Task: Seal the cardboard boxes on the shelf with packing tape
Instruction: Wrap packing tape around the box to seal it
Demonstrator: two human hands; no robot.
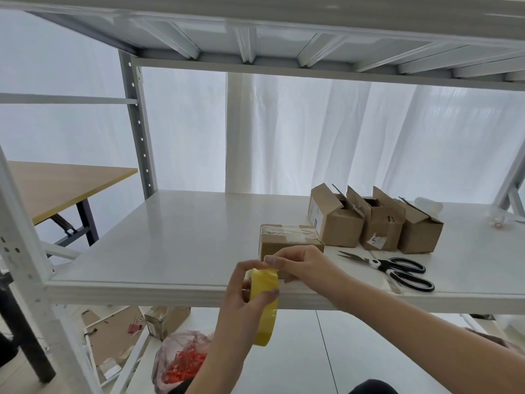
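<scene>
At the shelf's [170, 237] front edge we gripped the yellow tape roll [265, 304] in our left hand [241, 305] while our right hand [301, 263] pinched its loose end, just before a taped box [289, 240] and three open cardboard boxes [335, 223]; a slipped end would likely re-stick or tear.

Cannot see the near lower face of the taped box [287, 237], covered by the right hand [305, 265], nor much of the yellow tape roll [268, 322], wrapped by the left hand [241, 305], nor tell whether the right hand pinches a free tape end. Cannot make out the insides of the 3 open boxes [382, 223] behind raised flaps, read the small label [376, 242] on the middle of them, or name the pale blurred object [429, 205] at the far right of the shelf [184, 237]. Cut off at the left edge the wooden table [56, 189], at the bottom a dark shape [372, 388].
</scene>
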